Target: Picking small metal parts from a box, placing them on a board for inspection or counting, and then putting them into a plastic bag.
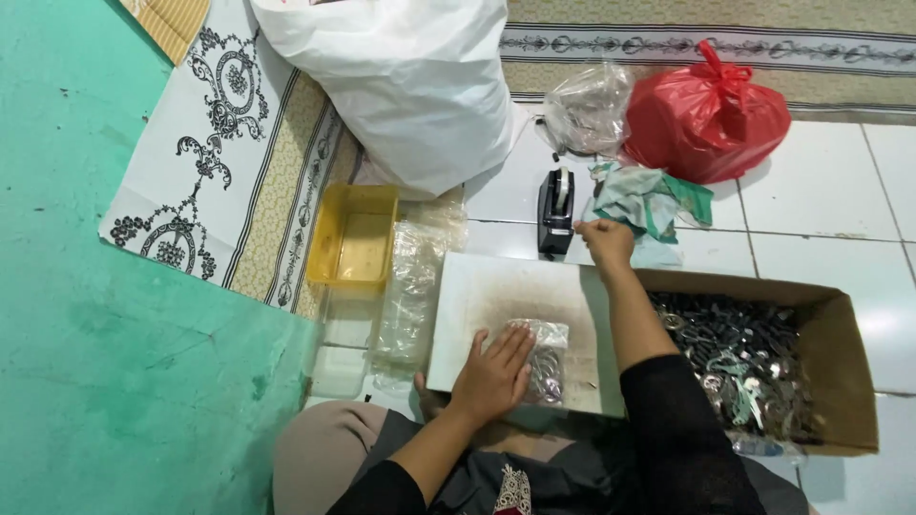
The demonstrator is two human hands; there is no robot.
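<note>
left hand [494, 370] lies flat on the bag [544, 355]; right hand [605, 240], closed, reaches the tape dispenser [556, 212]; bag could slip off the board [515, 296].

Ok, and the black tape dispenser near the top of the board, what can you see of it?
The tape dispenser is a black desktop type, apparently plastic, with a roll of clear or pale tape set on edge in its upper part. It stands upright on the white floor tiles, just beyond the far edge of the white board. The right hand is close beside it, fingers closed at its right; whether they pinch tape cannot be told. A crumpled green and white cloth lies to its right.
</note>
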